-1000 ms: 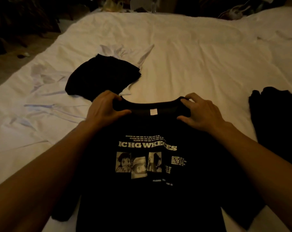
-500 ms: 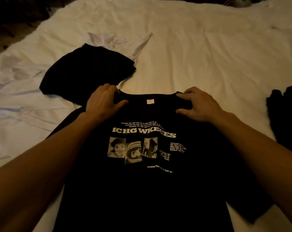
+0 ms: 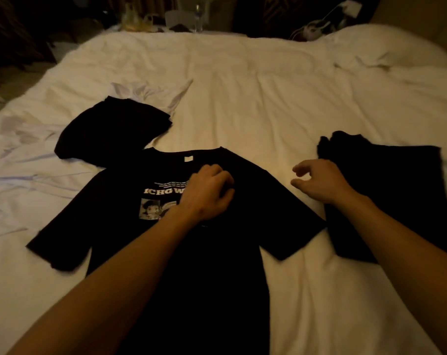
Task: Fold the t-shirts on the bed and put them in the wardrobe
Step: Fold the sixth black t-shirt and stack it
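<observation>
A black t-shirt (image 3: 217, 265) with a white print lies face up and spread flat on the bed (image 3: 268, 103), collar away from me. My left hand (image 3: 207, 194) sits on its chest over the print, fingers and thumb curled down into the fabric as if pinching it. My right hand (image 3: 319, 180) hovers over the sheet just past the shirt's right shoulder, fingers loosely curled and holding nothing. A folded black garment (image 3: 109, 131) lies beyond the left shoulder, and another black garment (image 3: 386, 190) lies to the right, partly under my right forearm.
A white garment (image 3: 153, 92) lies crumpled behind the folded black one. White pillows (image 3: 386, 49) are at the far right. Bottles and clutter (image 3: 166, 19) stand on a dark surface beyond the bed. The floor (image 3: 10, 80) shows at left.
Both hands have let go of the collar. My left hand moved onto the chest print and my right hand moved out to the right. The shirt now lies flat with sleeves spread.
</observation>
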Tool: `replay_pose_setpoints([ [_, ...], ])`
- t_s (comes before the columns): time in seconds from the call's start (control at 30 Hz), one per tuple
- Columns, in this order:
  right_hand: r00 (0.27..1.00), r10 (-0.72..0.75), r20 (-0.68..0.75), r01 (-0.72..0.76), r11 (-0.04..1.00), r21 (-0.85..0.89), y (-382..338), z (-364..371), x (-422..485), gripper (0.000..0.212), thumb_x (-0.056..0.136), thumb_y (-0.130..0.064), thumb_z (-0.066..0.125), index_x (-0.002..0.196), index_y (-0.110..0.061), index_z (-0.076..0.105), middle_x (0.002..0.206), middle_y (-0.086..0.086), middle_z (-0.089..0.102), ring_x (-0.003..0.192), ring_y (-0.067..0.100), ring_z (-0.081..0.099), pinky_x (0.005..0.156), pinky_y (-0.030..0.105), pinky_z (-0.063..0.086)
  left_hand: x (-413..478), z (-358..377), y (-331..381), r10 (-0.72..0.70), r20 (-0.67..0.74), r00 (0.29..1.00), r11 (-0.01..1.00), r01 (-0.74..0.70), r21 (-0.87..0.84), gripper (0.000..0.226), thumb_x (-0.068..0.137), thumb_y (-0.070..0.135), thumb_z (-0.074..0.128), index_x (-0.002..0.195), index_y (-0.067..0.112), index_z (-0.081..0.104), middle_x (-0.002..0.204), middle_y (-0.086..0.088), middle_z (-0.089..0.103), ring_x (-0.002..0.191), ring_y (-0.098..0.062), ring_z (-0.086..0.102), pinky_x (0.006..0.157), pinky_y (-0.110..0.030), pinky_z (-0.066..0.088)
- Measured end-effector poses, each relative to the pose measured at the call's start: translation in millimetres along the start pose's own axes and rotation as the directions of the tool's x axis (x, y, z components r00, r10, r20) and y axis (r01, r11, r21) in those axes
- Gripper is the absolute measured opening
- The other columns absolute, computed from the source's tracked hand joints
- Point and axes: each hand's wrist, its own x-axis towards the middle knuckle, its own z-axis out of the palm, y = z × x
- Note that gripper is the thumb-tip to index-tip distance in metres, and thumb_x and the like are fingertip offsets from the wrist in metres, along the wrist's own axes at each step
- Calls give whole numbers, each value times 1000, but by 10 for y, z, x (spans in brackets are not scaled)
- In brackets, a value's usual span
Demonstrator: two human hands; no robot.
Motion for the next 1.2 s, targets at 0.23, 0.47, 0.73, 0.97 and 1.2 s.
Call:
replay_pose_setpoints([
  [0.23,969,163,184,-96,940,-327,373,-52,-411,49,85,-68,54,113,-32,72,126,7,55,125,37,40,103,47,39,-167,249,859,213,349,912,974,-225,-7,68,72,82,58,115,29,62,111,8,52,103,-11,46,89,-33,46],
  [0.47,944,185,273,-60,911,-409,367,9,-490,47,85,-66,60,108,-27,72,136,12,39,130,38,29,104,46,35,-148,287,985,178,485,856,964,-251,90,88,61,88,61,130,34,49,122,8,45,108,-13,44,94,-33,45],
  [0.73,943,130,307,-114,991,-71,482,-77,-545,30,83,-42,69,69,-18,57,90,4,59,100,31,56,88,39,47,-385,268,1012,277,243,930,945,-309,104,37,88,50,48,109,23,62,108,2,57,97,-15,54,80,-30,51],
  [0.97,985,165,58,-174,955,239,601,-270,-486,13,88,-16,67,83,-5,63,80,14,63,71,24,61,65,33,50,-254,436,1385,49,9,999,981,-47,-187,22,97,37,50,98,24,68,87,8,64,76,-10,62,71,-32,54],
  [1.2,964,230,-134,-183,939,292,914,-353,-93,12,92,-19,66,87,-23,56,86,-3,58,77,10,55,74,29,47,162,768,1773,-40,-63,997,931,14,-365,17,98,32,55,108,28,68,90,14,67,78,-3,63,74,-25,55],
])
